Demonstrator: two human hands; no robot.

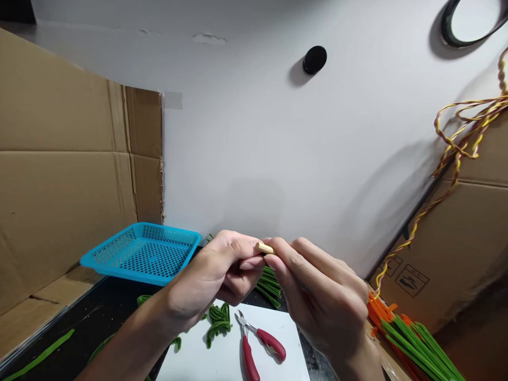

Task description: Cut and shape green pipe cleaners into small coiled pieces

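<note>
My right hand (323, 288) pinches a short pale wooden stick (264, 248) between thumb and forefinger, in front of the white wall. The stick's blunt end points left, against the fingertips of my left hand (224, 270). That hand is closed, its fingers curled; anything inside it is hidden. Below, on a white board (200, 362), lie nippers (254, 344) with red handles, their jaws apart. Left of them is a small heap of bent green fuzzy stems (218, 321). Behind my hands, a bundle of straight green stems (270, 287) shows in part.
A blue perforated basket (154, 254) stands at the back left beside a cardboard panel (67, 121). Orange and green stems (416, 338) lie at the right. Twisted yellow-brown wire (456, 143) hangs above them. One green strip (43, 354) rests on the dark surface.
</note>
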